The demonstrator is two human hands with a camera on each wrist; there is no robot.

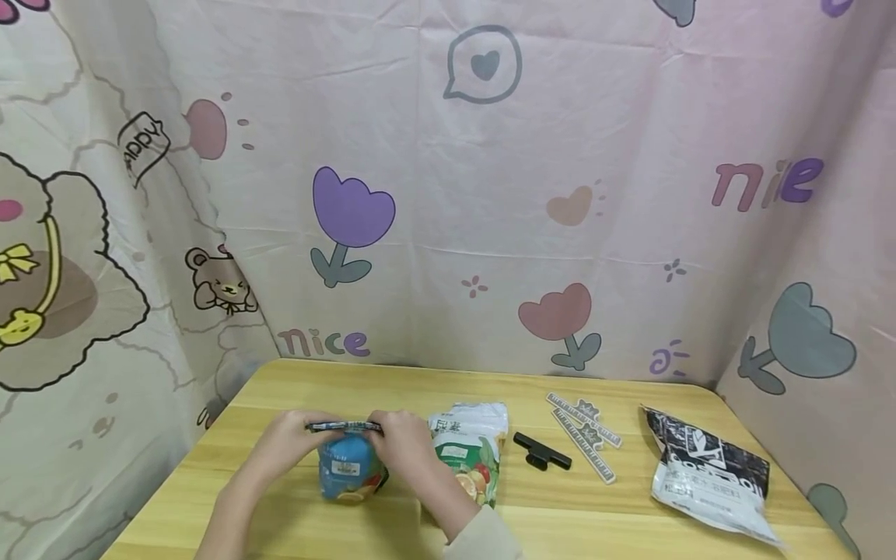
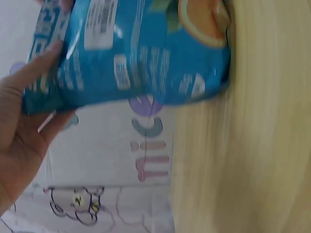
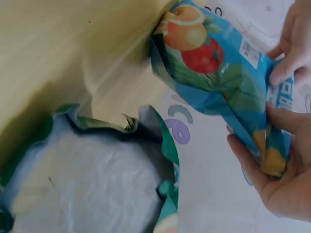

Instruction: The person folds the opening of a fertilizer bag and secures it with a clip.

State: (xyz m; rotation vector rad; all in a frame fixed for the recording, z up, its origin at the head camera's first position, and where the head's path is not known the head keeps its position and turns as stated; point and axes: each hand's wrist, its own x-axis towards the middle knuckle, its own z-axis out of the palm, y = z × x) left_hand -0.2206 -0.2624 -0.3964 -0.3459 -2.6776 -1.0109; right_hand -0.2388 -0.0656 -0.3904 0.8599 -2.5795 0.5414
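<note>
A blue bag with printed fruit [image 1: 344, 468] stands on the table in the head view, its top edge folded over. My left hand [image 1: 294, 439] pinches the left end of that fold, thumb on one side and fingers on the other in the left wrist view, where the bag [image 2: 141, 53] and left hand [image 2: 24, 126] show large. The right end of the fold is pinched by my right hand [image 1: 406, 443]. In the right wrist view both hands hold the folded strip of the bag [image 3: 209, 63], the right hand [image 3: 286, 165] lower and the left hand [image 3: 296, 48] above it.
Right of my right forearm stands a green and white bag [image 1: 465, 451]. Beyond it lie a black clip [image 1: 542, 451], two white rulers [image 1: 584, 435] and a black and white bag [image 1: 710, 474] on the wooden table [image 1: 595, 529]. A patterned curtain [image 1: 448, 233] hangs behind.
</note>
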